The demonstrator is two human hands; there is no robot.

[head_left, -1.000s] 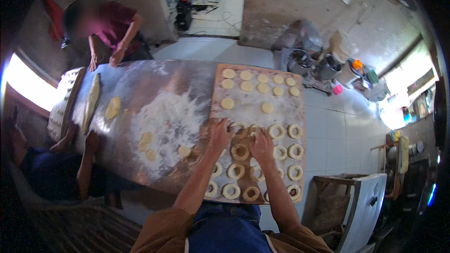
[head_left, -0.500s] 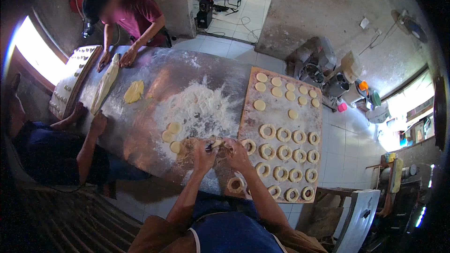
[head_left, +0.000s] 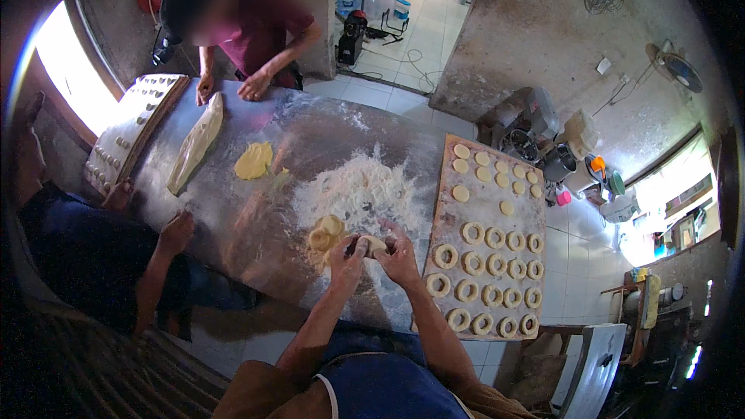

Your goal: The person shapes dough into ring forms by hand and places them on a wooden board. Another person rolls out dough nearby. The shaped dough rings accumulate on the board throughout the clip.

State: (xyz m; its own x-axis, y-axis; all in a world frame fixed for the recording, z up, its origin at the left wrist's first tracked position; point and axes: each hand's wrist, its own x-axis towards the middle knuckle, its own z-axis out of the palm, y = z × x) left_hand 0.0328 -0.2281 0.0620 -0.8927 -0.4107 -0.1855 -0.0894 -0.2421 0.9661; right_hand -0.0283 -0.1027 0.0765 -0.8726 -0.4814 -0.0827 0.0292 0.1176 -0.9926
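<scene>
My left hand (head_left: 348,262) and my right hand (head_left: 396,258) are closed round a small pale dough piece (head_left: 372,245) over the metal table (head_left: 295,124). Just beyond and left of them are flat dough rounds (head_left: 329,226) and a spread of white flour (head_left: 357,182). To their right lies a wooden board (head_left: 481,209) bearing several plain rounds (head_left: 460,192) in the far rows and several dough rings (head_left: 493,237) in the near rows. Farther left are a yellow dough lump (head_left: 254,160) and a long pale dough roll (head_left: 194,143).
A co-worker in maroon (head_left: 264,39) leans over the far left; another in dark clothing (head_left: 85,256) stands at the left, beside a long tray (head_left: 110,163). Buckets (head_left: 560,163) stand beyond the board, a wooden stand (head_left: 590,361) at the lower right, a doorway (head_left: 400,46) behind.
My hands moved left from the rings on the board to the table, where they now hold dough. The view shifted; the maroon-clad co-worker's hands drew apart around the roll's far end.
</scene>
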